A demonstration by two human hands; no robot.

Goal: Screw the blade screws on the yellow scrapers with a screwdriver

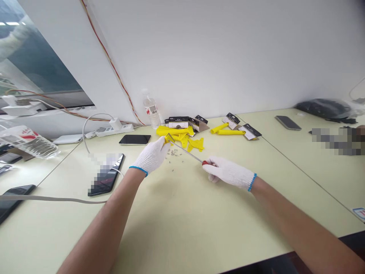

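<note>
Where R hand closes on red-handled screwdriver, long axis runs diag. up-left over table, tip pointing at yellow piece beside L hand. Both hands wear white knit gloves w/ blue cuffs. L hand is curled at the piece; whether it grips cannot be told. Loose screws lie on table just below shaft. Further on: yellow parts, card packs, black phone, power strip, water bottle near wall.
</note>
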